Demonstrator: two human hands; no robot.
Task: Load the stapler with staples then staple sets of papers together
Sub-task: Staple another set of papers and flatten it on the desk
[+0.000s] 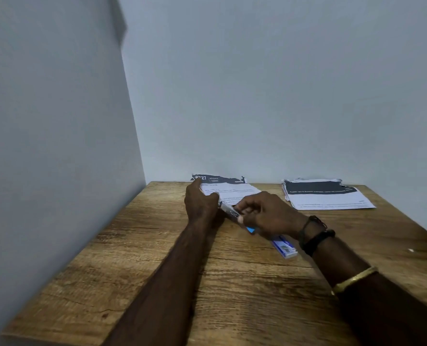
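So both hands are up near the far end of the wooden table (pixel 157 283), which sits tucked into a corner of plain grey walls. The left hand (pixel 200 203) is curled around the far end of the stapler (pixel 229 213), fingers wrapped on the side I can't really see, so it's closed on it. The right hand (pixel 267 216) pinches the same stapler from the near side, fingertips (pixel 242 211) on the silvery metal part, so that one's gripping it too. The stapler is held low over the table, angled from far-left to near-right, and a bit of its bright blue body (pixel 251 230) pokes out under the right hand. It's blurry, so I can't tell if it's hinged open or not.

Just beside the right wrist, lying flat on the table, is a small blue and white staple box (pixel 284 247), partly tucked under the hand.

There are 2 sets of papers at the back edge against the wall. The left stack of papers (pixel 232 191) is right behind the hands, with a dark header band and a ragged-looking top edge. The right stack of papers (pixel 327 196) is well apart from it, also with a dark band across the top.

The right arm has a dark wristband (pixel 316 237) and a gold bangle (pixel 354 279) further up.
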